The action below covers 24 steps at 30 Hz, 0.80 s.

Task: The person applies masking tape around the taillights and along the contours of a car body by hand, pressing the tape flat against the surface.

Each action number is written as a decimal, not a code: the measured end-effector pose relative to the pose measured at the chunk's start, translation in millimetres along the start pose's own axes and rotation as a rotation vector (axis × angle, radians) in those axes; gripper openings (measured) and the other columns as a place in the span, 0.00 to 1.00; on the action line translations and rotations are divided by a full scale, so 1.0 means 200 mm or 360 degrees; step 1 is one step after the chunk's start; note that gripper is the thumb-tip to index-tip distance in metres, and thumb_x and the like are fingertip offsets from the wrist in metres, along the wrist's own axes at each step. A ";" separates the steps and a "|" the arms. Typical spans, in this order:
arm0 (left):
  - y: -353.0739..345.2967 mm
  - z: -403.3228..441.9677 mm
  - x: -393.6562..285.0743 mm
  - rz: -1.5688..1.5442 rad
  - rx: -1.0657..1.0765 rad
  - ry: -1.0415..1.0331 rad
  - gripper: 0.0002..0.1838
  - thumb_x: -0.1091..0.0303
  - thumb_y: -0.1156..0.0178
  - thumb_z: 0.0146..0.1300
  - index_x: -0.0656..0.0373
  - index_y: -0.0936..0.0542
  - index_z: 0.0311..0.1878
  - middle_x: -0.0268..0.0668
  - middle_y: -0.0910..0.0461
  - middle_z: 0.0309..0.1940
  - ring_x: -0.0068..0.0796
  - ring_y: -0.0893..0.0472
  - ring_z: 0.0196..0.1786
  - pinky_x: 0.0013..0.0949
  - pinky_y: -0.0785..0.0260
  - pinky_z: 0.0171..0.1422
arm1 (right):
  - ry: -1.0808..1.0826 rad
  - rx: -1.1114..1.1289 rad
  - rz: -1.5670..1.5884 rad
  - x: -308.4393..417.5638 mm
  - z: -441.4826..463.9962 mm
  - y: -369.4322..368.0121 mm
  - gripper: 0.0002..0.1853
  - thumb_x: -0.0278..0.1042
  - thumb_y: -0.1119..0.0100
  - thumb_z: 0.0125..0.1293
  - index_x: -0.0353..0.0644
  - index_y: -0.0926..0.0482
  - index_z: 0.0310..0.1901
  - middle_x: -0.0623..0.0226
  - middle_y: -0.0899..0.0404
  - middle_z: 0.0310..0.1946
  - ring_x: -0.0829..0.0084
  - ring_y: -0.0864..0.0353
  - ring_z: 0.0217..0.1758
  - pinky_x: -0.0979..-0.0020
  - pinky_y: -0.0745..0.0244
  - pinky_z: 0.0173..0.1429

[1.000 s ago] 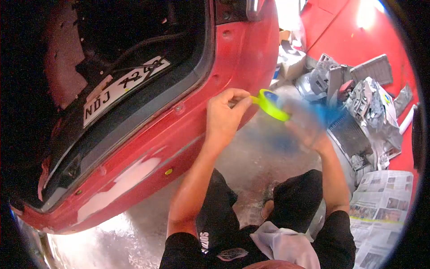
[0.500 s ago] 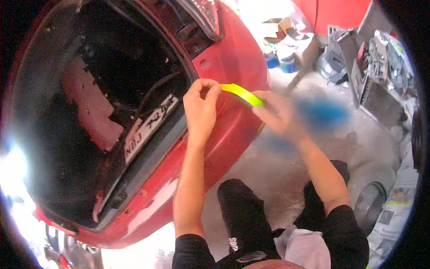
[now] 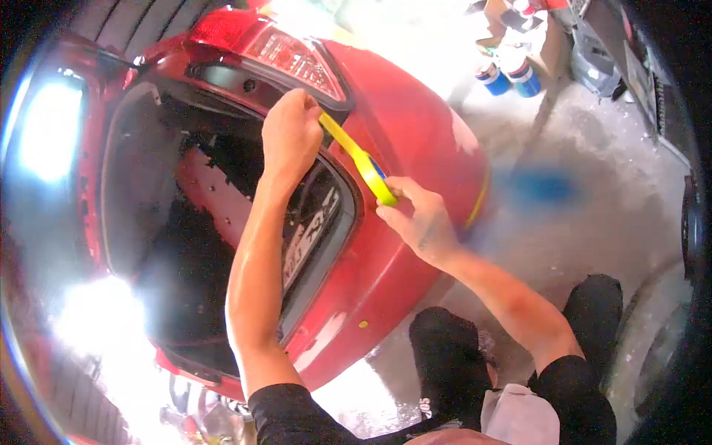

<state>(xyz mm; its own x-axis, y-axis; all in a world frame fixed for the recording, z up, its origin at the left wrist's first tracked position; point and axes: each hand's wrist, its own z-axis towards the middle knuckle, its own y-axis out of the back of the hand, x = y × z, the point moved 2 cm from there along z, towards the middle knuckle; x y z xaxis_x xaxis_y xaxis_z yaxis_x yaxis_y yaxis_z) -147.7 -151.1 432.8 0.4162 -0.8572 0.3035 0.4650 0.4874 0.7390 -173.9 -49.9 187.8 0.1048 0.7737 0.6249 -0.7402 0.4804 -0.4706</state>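
My left hand [image 3: 293, 137] is closed in a pinch on the free end of a yellow masking tape strip, just below the tail light [image 3: 293, 63] of a red car. From there the strip runs taut down to the tape roll [image 3: 369, 178]. My right hand [image 3: 423, 219] grips that roll between thumb and fingers, over the red bumper [image 3: 393, 252]. Behind my left forearm lies the dark trunk opening [image 3: 159, 222], with a number plate [image 3: 311, 230] partly hidden. Whether the tape end touches the car I cannot tell.
Two blue-labelled cans [image 3: 525, 80] stand on the floor at the upper right, near grey car parts [image 3: 597, 67]. A pale patch [image 3: 322, 341] marks the bumper's lower edge. My black-clad knees [image 3: 445, 356] are close below it.
My view has shifted, bringing the tail light into full sight. Both hands have moved up along the car towards the light, and a longer stretch of tape shows between them.
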 end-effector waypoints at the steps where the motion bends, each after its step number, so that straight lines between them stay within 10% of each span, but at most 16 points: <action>1: -0.02 0.07 -0.02 0.0161 0.0013 -0.0135 0.07 0.71 0.35 0.68 0.66 0.16 0.41 0.54 0.13 0.37 0.58 0.13 0.45 0.52 0.24 0.51 | -0.0086 -0.0048 0.0144 -0.01 0.01 0.00 0.22 0.26 0.29 0.66 0.31 0.21 0.60 0.43 0.13 0.50 0.49 0.11 0.58 0.60 0.19 0.64; 8: -0.07 0.48 -0.09 0.0638 0.0191 -0.0353 0.09 0.67 0.34 0.67 0.64 0.13 0.40 0.54 0.12 0.40 0.59 0.13 0.47 0.54 0.24 0.53 | 0.0078 -0.0259 0.0216 -0.03 0.21 -0.01 0.31 0.21 0.35 0.69 0.38 0.30 0.73 0.53 0.13 0.54 0.65 0.11 0.57 0.62 0.21 0.68; 10: -0.08 0.58 -0.03 0.0750 0.0154 -0.0387 0.08 0.66 0.33 0.65 0.62 0.12 0.39 0.53 0.12 0.39 0.57 0.12 0.46 0.55 0.23 0.52 | -0.0106 -0.0087 0.0482 -0.01 0.27 -0.02 0.30 0.20 0.36 0.69 0.41 0.32 0.71 0.42 0.16 0.53 0.47 0.13 0.57 0.55 0.19 0.61; 24: -0.12 0.88 0.05 0.0801 0.0329 -0.0621 0.11 0.66 0.32 0.67 0.66 0.13 0.43 0.53 0.12 0.38 0.55 0.12 0.44 0.50 0.23 0.51 | 0.0121 -0.0214 0.0427 -0.22 0.29 0.03 0.27 0.20 0.38 0.71 0.37 0.30 0.71 0.40 0.18 0.58 0.40 0.16 0.61 0.53 0.20 0.64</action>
<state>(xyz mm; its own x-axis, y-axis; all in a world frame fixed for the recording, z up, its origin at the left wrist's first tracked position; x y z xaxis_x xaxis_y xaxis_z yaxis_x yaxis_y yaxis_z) -292.0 -201.7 523.2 0.2117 -0.5500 0.8079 0.1126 0.8348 0.5388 -220.5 -105.0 194.0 -0.0291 0.9065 0.4213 -0.6540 0.3015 -0.6938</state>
